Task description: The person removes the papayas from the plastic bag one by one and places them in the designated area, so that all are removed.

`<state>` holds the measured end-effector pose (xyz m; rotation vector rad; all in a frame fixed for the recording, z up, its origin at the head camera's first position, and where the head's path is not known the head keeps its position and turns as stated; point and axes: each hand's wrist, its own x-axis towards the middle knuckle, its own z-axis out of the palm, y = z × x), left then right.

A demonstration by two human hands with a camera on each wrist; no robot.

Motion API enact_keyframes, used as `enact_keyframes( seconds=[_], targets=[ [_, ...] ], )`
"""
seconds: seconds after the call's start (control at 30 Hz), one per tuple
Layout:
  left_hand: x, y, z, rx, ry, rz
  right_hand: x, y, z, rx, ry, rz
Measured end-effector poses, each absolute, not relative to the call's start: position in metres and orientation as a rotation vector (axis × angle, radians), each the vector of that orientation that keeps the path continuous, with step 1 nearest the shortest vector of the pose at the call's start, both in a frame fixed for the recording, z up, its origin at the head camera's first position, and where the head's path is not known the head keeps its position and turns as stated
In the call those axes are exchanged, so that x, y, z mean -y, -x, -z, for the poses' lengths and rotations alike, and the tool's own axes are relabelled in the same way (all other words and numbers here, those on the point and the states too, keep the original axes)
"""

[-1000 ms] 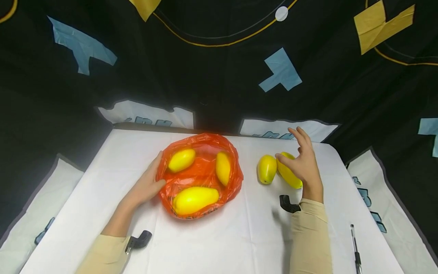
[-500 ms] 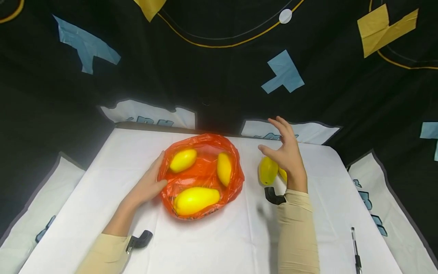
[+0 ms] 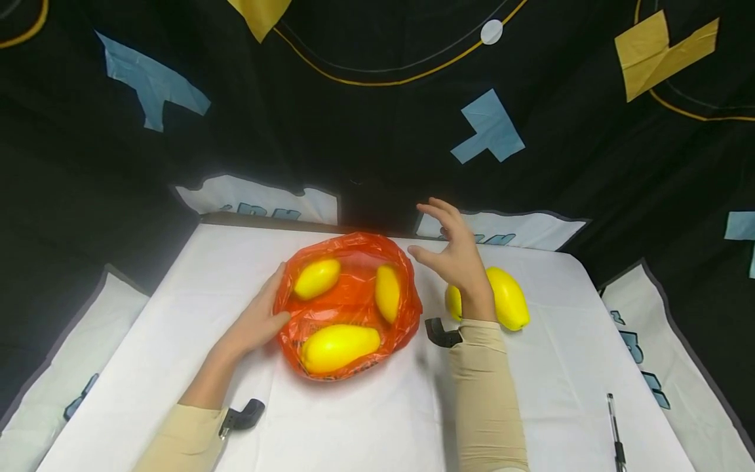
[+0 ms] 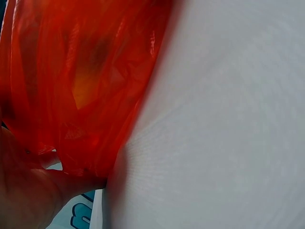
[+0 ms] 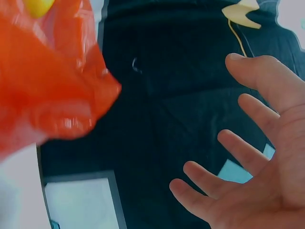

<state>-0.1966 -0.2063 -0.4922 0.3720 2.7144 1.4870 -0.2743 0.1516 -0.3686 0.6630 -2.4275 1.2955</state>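
- In the head view, your left hand [image 3: 256, 321] lies against the left side of a red plastic bag [image 3: 348, 303], with thumb and fingers apart and touching it.
- The bag stands on the white counter [image 3: 348, 426], its mouth facing up, and inside it you see three yellow fruits: one at the far left [image 3: 316, 279], one at the right [image 3: 387, 294], one nearest to you [image 3: 340, 349].
- Your right hand [image 3: 451, 259] is above the counter, just to the right of the bag; its thumb and fingers are well apart and hold nothing.
- Behind your right wrist lie two more yellow fruits, a partly hidden one [image 3: 453, 301] and a larger-looking one [image 3: 510, 300].
- Farther to the right, near you, lies a pen [image 3: 615, 432].
- In the left wrist view, your thumb is under the bag's wall, which fills the upper left; one orange-yellow patch shows through the film.
- In the right wrist view, your spread fingers are apart from the bag, and the black cloth [image 5: 157, 119] appears between them.
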Motion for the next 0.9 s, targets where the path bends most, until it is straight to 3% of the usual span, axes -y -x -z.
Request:
enact_keyframes(
  seconds=[0.9],
  targets=[
    [0.207,0.197,0.494,-2.723,-0.371,-1.499,-0.071,0.281,0.385,2.601,-0.884,-1.416]
  ],
)
